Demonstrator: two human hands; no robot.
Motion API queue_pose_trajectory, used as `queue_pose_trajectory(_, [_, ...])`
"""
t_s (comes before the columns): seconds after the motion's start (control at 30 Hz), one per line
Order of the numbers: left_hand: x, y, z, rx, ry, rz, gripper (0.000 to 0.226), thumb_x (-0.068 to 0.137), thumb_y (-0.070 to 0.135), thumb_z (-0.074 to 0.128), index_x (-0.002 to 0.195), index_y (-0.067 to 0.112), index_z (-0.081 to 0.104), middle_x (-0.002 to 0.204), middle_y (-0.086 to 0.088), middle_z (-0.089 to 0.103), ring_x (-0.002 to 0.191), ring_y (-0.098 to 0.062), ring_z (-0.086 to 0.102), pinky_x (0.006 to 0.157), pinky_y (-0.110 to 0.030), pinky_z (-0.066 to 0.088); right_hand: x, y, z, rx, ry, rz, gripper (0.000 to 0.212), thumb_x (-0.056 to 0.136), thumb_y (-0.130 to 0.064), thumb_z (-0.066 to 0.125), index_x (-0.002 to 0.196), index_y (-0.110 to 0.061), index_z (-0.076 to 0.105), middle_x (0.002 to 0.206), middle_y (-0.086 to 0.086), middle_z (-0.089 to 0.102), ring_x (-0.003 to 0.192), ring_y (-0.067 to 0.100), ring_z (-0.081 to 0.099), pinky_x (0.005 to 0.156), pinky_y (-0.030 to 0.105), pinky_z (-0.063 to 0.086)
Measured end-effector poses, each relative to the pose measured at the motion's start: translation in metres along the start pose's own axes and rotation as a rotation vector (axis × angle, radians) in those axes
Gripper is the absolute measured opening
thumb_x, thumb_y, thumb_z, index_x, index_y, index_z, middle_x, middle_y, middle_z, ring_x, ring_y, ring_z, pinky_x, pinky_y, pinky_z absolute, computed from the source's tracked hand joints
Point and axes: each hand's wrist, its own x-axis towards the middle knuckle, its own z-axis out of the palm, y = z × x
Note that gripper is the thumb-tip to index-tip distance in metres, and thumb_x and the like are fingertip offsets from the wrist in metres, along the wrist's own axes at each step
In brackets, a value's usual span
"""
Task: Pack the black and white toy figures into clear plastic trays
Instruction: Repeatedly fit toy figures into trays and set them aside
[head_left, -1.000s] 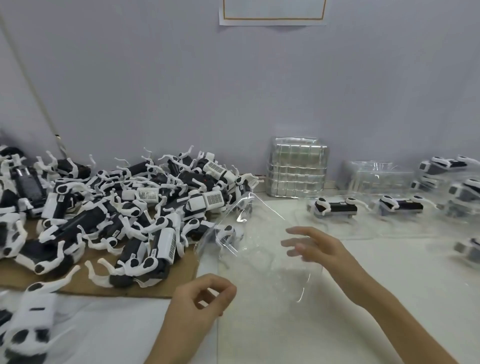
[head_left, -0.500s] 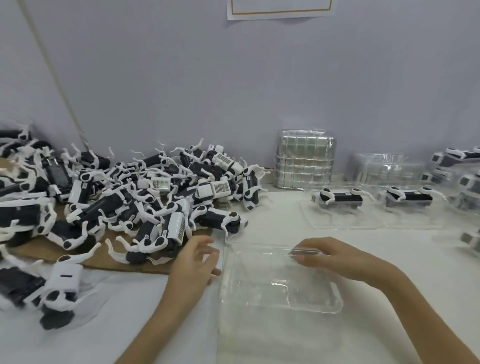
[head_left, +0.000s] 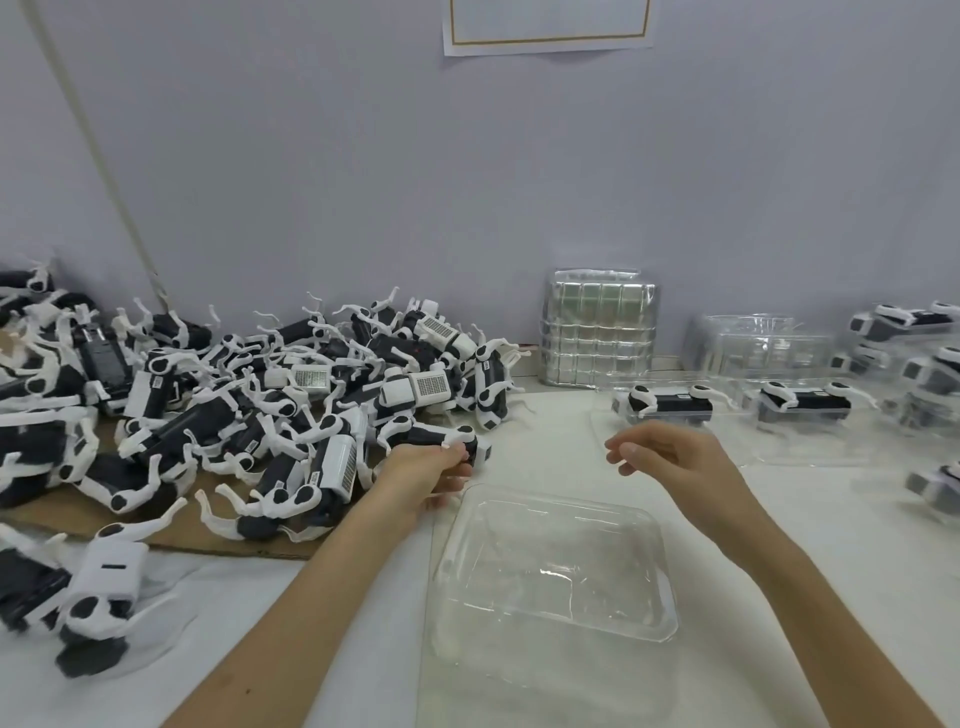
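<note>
An empty clear plastic tray (head_left: 655, 525) lies flat on the white table in front of me. To its left a big pile of black and white toy figures (head_left: 260, 395) covers a sheet of cardboard (head_left: 171, 538). My left hand (head_left: 423, 473) grips the figure (head_left: 470, 442) at the pile's right edge, just past the tray's far left corner. My right hand (head_left: 672, 460) hovers beyond the tray's far edge with its fingers loosely curled and holds nothing.
Two trays holding one figure each (head_left: 670, 406) (head_left: 805, 408) lie at the back right, with more packed trays (head_left: 914, 332) at the right edge. Stacks of empty clear trays (head_left: 597, 332) (head_left: 763, 345) stand against the wall. Loose figures (head_left: 98, 587) lie near left.
The tray went from tilted in the air to flat on the table. My right hand let go of its rim and lifted away. My left hand reached to the pile and took hold of a figure.
</note>
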Motion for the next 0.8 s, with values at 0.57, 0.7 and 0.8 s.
queue_pose_trajectory(0.57, [-0.080,0.047,0.036,-0.272,-0.711,0.168,0.037,0.103,0.027,0.042,0.074,0.013,0.060,0.106,-0.013,0.073,0.104,-0.029,0.071,0.084,-0.036,0.057,-0.007,-0.011,0.021,-0.174,0.201,-0.515,0.053,0.081,-0.015,0.078,0.125,-0.036,0.055,0.124,-0.019,0.062,0.116,0.002,0.057,0.092,0.020,0.045])
queue_pose_trajectory(0.7, [-0.078,0.039,0.022,0.057,-0.493,0.456,0.046,0.105,0.042,0.039,0.092,0.015,0.075,0.104,-0.001,0.076,0.097,-0.018,0.073,0.088,-0.036,0.053,-0.009,-0.012,0.023,-0.213,0.215,-0.546,0.028,0.090,-0.017,0.070,0.110,-0.034,0.061,0.103,-0.027,0.066,0.098,0.000,0.062,0.084,0.014,0.045])
queue_pose_trajectory(0.8, [-0.074,0.024,0.003,0.333,-0.304,0.731,0.030,0.097,0.047,0.049,0.104,0.028,0.071,0.109,0.016,0.072,0.101,-0.003,0.068,0.091,-0.030,0.049,-0.010,-0.017,0.023,-0.066,0.175,-0.477,0.020,0.094,-0.024,0.054,0.094,-0.044,0.056,0.084,-0.025,0.060,0.081,-0.001,0.058,0.074,0.008,0.044])
